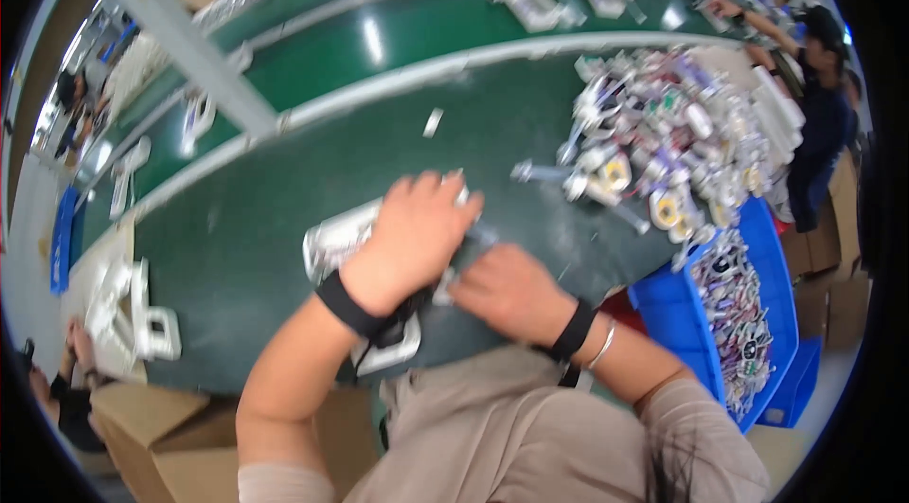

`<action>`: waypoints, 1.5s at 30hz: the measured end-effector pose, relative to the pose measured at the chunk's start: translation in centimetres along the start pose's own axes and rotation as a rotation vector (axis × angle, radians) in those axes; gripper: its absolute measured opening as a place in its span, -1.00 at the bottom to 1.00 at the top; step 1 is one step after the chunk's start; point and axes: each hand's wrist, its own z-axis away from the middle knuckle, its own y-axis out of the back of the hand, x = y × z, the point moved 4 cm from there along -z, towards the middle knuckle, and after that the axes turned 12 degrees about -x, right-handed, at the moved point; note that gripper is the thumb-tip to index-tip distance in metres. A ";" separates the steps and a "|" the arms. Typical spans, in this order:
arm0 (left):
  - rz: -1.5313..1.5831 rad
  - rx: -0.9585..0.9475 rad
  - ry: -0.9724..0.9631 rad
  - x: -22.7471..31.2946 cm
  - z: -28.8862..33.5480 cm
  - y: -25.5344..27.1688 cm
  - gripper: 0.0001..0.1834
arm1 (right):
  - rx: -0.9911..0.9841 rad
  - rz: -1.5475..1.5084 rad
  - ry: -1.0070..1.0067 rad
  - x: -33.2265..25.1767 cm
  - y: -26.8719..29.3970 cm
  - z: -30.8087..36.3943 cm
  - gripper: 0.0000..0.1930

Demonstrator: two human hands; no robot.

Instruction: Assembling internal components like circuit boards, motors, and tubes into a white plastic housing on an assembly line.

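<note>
A white plastic housing (341,238) with a handle-like frame lies on the green work surface in front of me. My left hand (412,233) is over it, fingers bent around its upper part and covering most of it. The lower loop (393,347) of the housing shows below my left wrist. Close by on the right, my right hand (511,295) is blurred, its fingers curled together near the housing's edge. Whatever they pinch is hidden. A clear bluish piece (481,234) shows between the two hands.
A pile of small white, purple and yellow parts (663,143) lies at the right, above a blue bin (672,314) of similar parts. Another white housing (156,328) sits at the left edge. Beyond runs a green conveyor (426,25). A person (819,115) stands far right.
</note>
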 end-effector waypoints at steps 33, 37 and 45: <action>1.220 0.111 0.314 -4.2 5.5 -0.3 -0.77 | 0.579 -1.011 -0.548 8.0 0.1 -3.8 -0.68; 0.898 0.118 0.361 -2.8 3.7 0.5 -0.82 | 0.697 -1.110 -0.514 6.4 0.9 -3.7 -0.73; 0.665 0.180 0.249 -1.9 3.0 0.4 -0.80 | 0.661 -0.742 -0.320 6.1 -0.4 -3.6 -0.61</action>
